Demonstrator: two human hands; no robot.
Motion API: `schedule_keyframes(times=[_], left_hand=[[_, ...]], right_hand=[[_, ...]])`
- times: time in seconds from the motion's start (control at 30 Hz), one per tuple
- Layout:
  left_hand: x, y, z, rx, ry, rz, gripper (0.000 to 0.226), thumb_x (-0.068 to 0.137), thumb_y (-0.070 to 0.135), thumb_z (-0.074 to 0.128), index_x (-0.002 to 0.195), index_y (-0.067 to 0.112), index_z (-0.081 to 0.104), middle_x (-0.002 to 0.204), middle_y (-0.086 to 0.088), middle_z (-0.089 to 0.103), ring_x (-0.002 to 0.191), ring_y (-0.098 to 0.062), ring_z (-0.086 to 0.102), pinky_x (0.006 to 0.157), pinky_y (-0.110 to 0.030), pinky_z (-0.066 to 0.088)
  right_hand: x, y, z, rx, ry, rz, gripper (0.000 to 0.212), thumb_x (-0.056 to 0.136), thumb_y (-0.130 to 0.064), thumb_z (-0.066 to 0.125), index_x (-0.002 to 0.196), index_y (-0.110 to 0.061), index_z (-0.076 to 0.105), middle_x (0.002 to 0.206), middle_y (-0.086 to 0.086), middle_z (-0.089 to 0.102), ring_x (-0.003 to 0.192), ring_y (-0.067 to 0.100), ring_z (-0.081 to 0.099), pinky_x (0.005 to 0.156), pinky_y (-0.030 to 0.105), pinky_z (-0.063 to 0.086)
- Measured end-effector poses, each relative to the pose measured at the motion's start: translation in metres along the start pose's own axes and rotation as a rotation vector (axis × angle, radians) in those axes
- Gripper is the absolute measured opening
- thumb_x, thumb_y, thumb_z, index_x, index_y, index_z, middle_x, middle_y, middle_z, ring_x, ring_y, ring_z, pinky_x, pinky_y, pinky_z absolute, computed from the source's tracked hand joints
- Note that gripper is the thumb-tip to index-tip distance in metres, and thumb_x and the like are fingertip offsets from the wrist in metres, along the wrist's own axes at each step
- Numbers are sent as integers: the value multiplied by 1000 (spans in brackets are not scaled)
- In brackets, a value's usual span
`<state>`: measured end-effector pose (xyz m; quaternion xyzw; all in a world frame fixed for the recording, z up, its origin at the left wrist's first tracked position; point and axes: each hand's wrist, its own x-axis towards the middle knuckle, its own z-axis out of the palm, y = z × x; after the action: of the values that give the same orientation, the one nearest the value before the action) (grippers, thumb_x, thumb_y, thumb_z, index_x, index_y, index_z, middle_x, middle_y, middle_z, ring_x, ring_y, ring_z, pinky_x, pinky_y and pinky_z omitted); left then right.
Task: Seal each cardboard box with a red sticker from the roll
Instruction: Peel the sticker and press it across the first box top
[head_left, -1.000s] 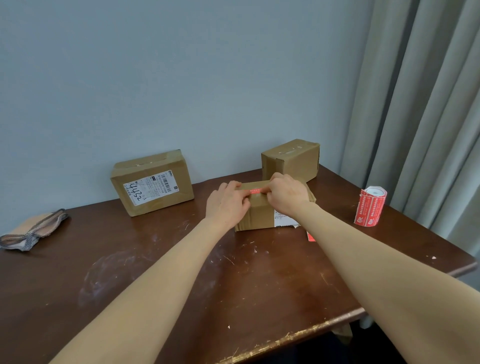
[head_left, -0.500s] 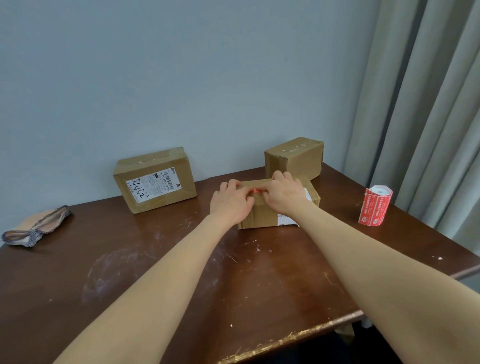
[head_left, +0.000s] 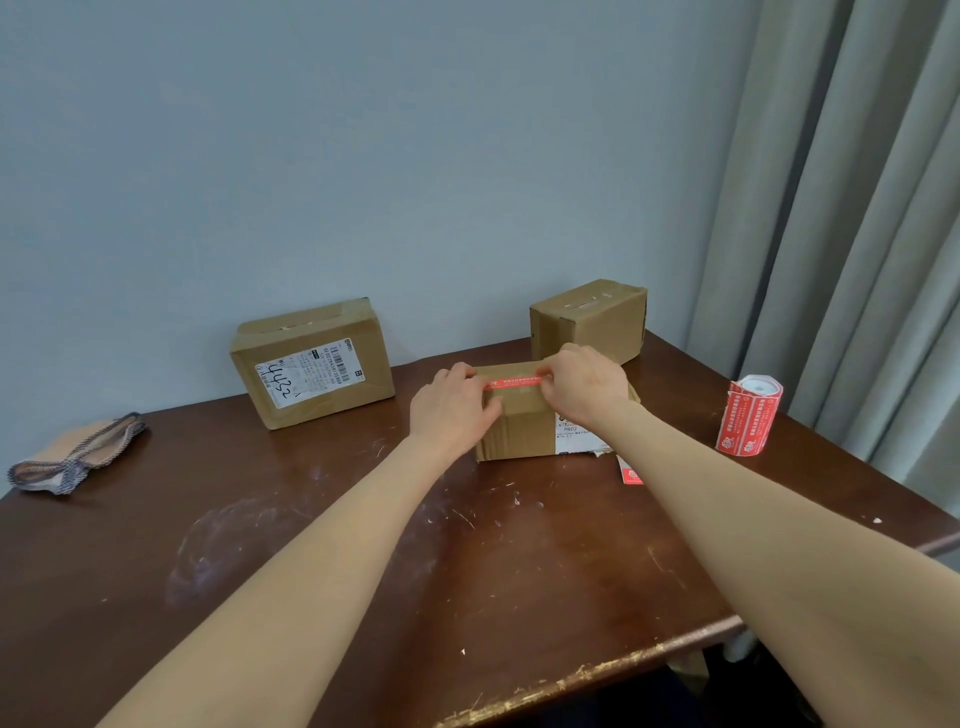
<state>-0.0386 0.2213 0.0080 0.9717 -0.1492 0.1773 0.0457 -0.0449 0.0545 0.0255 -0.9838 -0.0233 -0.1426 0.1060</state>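
We lay red sticker (head_left: 514, 383) across middle cardboard box (head_left: 517, 434)
Ends pinched by left grip (head_left: 452, 410) and right grip (head_left: 584, 385); next we'd press it down flat

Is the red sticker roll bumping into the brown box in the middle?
Apart. The head view shows bare dark wooden table between the red-and-white sticker roll and the middle brown cardboard box.

Matt brown cardboard boxes (head_left: 511, 426), glossy red paper roll (head_left: 748, 418), scratched, worn dark wooden table (head_left: 311, 545), woven cloth (head_left: 78, 457)
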Motion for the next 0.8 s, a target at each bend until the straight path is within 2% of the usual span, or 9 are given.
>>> schedule_keyframes(times=[0.2, 0.33, 0.47, 0.53, 0.67, 0.73, 0.8], left_hand=[[2, 6, -2, -1, 28, 27, 37, 97, 32, 39, 129, 26, 58, 132, 0, 51, 115, -20, 49, 81, -33, 46], [3, 7, 0, -11, -30, 41, 39, 98, 30, 36, 133, 35, 52, 133, -1, 49, 118, -22, 45, 84, -35, 46], [2, 5, 0, -65, -6, -37, 37, 96, 32, 39, 121, 17, 62, 128, -2, 51, 111, -19, 49, 77, -32, 47], [1, 3, 1, -80, -7, -62, 38, 96, 34, 40, 119, 14, 62, 128, -3, 52, 110, -18, 50, 76, -31, 47], [4, 1, 0, -74, -8, -71, 41, 94, 36, 40, 127, 16, 55, 130, -3, 50, 112, -19, 50, 77, -32, 49], [6, 2, 1, -75, -24, -74, 45, 94, 36, 40, 135, 19, 47, 134, -4, 46, 117, -21, 47, 81, -35, 50], [7, 1, 1, -66, -54, -72, 47, 95, 36, 38, 139, 22, 45, 138, -4, 44, 121, -22, 44, 86, -37, 48]], right_hand=[[-2, -2, -1, 9, -27, -21, 33, 98, -28, 42, 120, -32, 66, 118, 3, 53, 112, 25, 49, 77, 34, 39], [-2, -8, 2, 6, -68, -49, 35, 99, -32, 39, 124, -33, 64, 119, 3, 51, 114, 25, 46, 80, 35, 40], [-3, -4, -2, 29, -16, 3, 34, 95, -18, 42, 110, -24, 72, 116, 4, 55, 108, 26, 51, 76, 34, 43], [-3, -1, -2, 17, -18, 34, 35, 93, -15, 42, 109, -22, 72, 116, 4, 55, 108, 26, 51, 74, 34, 42], [-1, -1, -2, 44, -11, 38, 36, 95, -17, 40, 118, -24, 68, 120, 5, 55, 112, 26, 49, 79, 36, 44], [0, -1, -1, 35, -11, 37, 38, 98, -20, 39, 129, -26, 59, 125, 6, 52, 117, 26, 46, 85, 39, 43], [2, -1, 2, 7, -31, 46, 39, 98, -20, 36, 130, -26, 58, 123, 7, 50, 117, 27, 43, 87, 39, 40]])
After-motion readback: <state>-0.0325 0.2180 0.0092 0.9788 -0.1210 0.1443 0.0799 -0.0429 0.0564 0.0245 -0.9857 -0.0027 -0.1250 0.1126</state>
